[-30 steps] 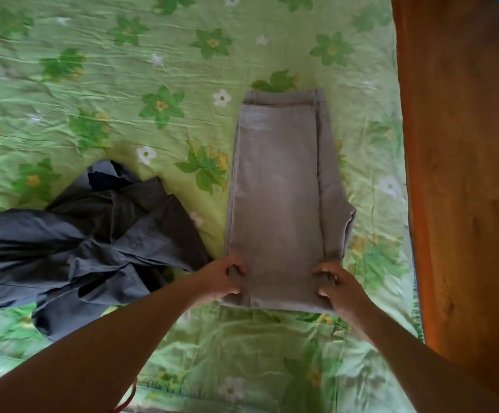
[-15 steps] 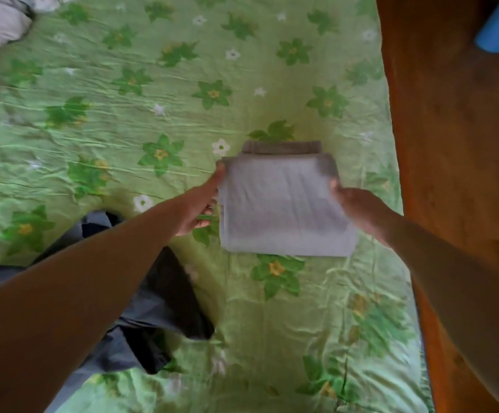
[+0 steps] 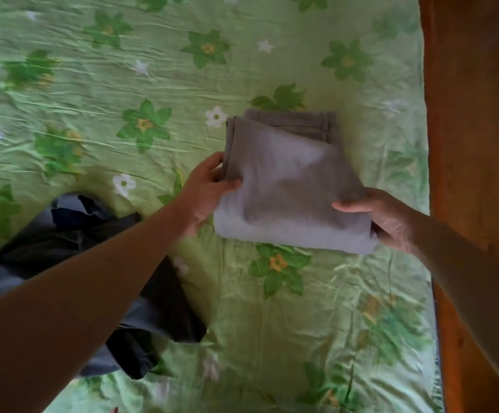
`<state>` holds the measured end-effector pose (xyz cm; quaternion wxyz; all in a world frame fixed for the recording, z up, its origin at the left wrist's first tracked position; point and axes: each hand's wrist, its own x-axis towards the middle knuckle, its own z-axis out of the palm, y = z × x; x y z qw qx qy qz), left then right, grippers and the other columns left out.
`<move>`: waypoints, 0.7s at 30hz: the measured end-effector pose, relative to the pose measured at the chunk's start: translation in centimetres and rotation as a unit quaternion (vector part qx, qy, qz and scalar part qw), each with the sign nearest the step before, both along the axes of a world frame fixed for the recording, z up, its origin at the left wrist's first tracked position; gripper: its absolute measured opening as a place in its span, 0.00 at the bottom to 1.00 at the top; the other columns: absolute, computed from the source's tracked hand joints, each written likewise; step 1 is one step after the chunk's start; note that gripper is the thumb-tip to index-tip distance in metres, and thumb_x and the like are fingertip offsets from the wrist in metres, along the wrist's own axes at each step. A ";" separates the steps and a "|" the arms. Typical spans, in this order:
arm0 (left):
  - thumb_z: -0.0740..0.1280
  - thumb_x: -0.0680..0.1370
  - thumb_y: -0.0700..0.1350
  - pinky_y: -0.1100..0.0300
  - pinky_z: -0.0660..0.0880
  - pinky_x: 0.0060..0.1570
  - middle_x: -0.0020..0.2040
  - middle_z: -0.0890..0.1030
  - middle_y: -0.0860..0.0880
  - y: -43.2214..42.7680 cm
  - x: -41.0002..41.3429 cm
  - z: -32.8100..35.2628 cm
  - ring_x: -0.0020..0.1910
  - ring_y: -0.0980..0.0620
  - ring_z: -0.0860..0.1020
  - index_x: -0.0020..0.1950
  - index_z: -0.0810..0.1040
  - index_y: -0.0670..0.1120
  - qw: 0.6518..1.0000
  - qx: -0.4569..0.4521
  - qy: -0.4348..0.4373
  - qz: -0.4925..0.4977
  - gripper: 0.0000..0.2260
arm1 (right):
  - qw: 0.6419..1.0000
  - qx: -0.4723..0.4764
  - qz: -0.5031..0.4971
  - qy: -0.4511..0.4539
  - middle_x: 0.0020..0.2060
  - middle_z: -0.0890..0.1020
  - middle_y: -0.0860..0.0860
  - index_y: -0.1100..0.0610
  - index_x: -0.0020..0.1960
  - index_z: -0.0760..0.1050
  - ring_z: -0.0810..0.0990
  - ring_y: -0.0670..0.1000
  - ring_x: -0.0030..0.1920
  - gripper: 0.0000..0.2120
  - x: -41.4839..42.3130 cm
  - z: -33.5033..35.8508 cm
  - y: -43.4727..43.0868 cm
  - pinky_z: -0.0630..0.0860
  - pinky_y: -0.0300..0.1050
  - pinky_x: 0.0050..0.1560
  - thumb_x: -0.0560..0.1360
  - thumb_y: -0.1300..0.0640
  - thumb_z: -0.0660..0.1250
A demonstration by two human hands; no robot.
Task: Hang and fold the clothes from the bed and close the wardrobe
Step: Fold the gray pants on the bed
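Note:
Folded grey trousers (image 3: 290, 186) lie as a compact bundle on the green flowered bed sheet (image 3: 93, 99), their near edge lifted off it. My left hand (image 3: 206, 189) grips the bundle's left side, thumb on top. On the right corner my right hand (image 3: 382, 216) holds it, thumb above and fingers beneath. A crumpled dark grey garment (image 3: 93, 242) lies on the bed at the left, partly hidden under my left forearm.
A brown wooden board (image 3: 474, 114) runs along the bed's right edge. Open sheet lies in front of and behind the folded trousers.
The trousers went from a long strip to a half-length bundle. Both hands moved from the far fold edge back to the bundle's sides and now lift its near edge.

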<state>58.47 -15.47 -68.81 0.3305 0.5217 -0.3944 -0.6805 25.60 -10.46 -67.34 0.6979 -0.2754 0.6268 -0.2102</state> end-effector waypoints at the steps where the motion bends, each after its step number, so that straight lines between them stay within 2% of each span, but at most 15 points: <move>1: 0.72 0.73 0.35 0.51 0.81 0.51 0.59 0.84 0.44 -0.6 -0.1 -0.2 0.57 0.43 0.83 0.62 0.79 0.51 1.000 0.015 0.004 0.005 0.19 | 1.000 -0.019 -0.017 0.005 0.55 0.86 0.57 0.59 0.60 0.82 0.85 0.58 0.55 0.24 0.0 0.1 -0.3 0.79 0.53 0.52 0.65 0.57 0.79; 4: 0.73 0.76 0.39 0.46 0.78 0.60 0.65 0.80 0.43 -0.4 -0.1 -1.4 0.59 0.44 0.82 0.72 0.71 0.44 0.992 0.100 -0.073 -0.035 0.26 | 0.997 -0.023 -0.068 -0.012 0.56 0.85 0.60 0.62 0.61 0.81 0.84 0.62 0.55 0.25 0.5 -0.3 -0.4 0.80 0.58 0.57 0.65 0.59 0.75; 6: 0.74 0.76 0.41 0.45 0.78 0.61 0.64 0.80 0.43 0.2 0.1 -2.4 0.58 0.44 0.82 0.68 0.73 0.44 0.983 0.126 -0.116 -0.063 0.22 | 0.996 -0.016 -0.089 -0.010 0.56 0.85 0.59 0.60 0.62 0.81 0.85 0.61 0.54 0.22 0.6 -1.1 -0.2 0.80 0.59 0.56 0.68 0.60 0.75; 8: 0.73 0.75 0.41 0.46 0.80 0.57 0.60 0.82 0.42 0.4 0.4 -2.7 0.55 0.44 0.83 0.62 0.76 0.47 0.983 0.120 -0.121 -0.063 0.17 | 0.996 -0.018 -0.087 0.010 0.55 0.86 0.57 0.56 0.61 0.80 0.85 0.60 0.54 0.23 0.7 -2.0 0.2 0.79 0.57 0.55 0.67 0.59 0.77; 9: 0.74 0.75 0.40 0.47 0.81 0.53 0.59 0.83 0.43 0.5 0.6 -2.7 0.54 0.44 0.84 0.62 0.76 0.49 0.983 0.112 -0.125 -0.068 0.17 | 0.997 -0.017 -0.076 0.023 0.54 0.86 0.55 0.55 0.61 0.80 0.85 0.59 0.55 0.25 0.8 -2.5 0.4 0.78 0.57 0.57 0.65 0.58 0.79; 12: 0.75 0.73 0.42 0.57 0.82 0.45 0.59 0.83 0.50 1.6 1.3 -2.8 0.54 0.50 0.84 0.70 0.71 0.55 0.981 0.086 -0.137 -0.111 0.27 | 0.998 0.003 -0.030 0.056 0.51 0.87 0.52 0.57 0.61 0.80 0.86 0.55 0.53 0.33 1.0 -3.0 1.5 0.78 0.54 0.58 0.58 0.55 0.85; 14: 0.75 0.73 0.44 0.59 0.79 0.51 0.63 0.80 0.54 2.9 1.7 -2.9 0.58 0.55 0.81 0.75 0.65 0.55 0.975 0.067 -0.157 -0.144 0.33 | 0.998 0.020 -0.008 0.063 0.49 0.87 0.53 0.60 0.60 0.80 0.87 0.54 0.51 0.35 1.1 -3.2 2.5 0.80 0.51 0.56 0.56 0.53 0.84; 16: 0.73 0.76 0.45 0.60 0.75 0.57 0.64 0.77 0.57 4.1 1.7 -3.1 0.59 0.61 0.77 0.77 0.62 0.53 0.968 0.055 -0.180 -0.164 0.33 | 0.996 0.028 0.001 0.081 0.50 0.87 0.54 0.61 0.61 0.80 0.86 0.56 0.52 0.29 1.4 -3.4 3.6 0.79 0.56 0.60 0.63 0.54 0.82; 18: 0.72 0.78 0.45 0.59 0.73 0.59 0.61 0.77 0.61 5.4 1.7 -3.4 0.58 0.65 0.76 0.77 0.62 0.53 0.968 0.055 -0.189 -0.153 0.30 | 0.994 0.033 0.002 0.104 0.52 0.87 0.55 0.61 0.62 0.80 0.85 0.57 0.52 0.24 1.9 -3.5 4.9 0.78 0.58 0.62 0.69 0.56 0.80; 21: 0.71 0.78 0.46 0.63 0.72 0.56 0.58 0.76 0.66 7.4 1.9 -3.2 0.57 0.67 0.74 0.76 0.62 0.57 0.967 0.067 -0.194 -0.150 0.30 | 0.992 0.051 0.001 0.112 0.54 0.85 0.57 0.62 0.63 0.78 0.84 0.59 0.55 0.21 2.9 -3.3 7.0 0.78 0.60 0.63 0.73 0.58 0.77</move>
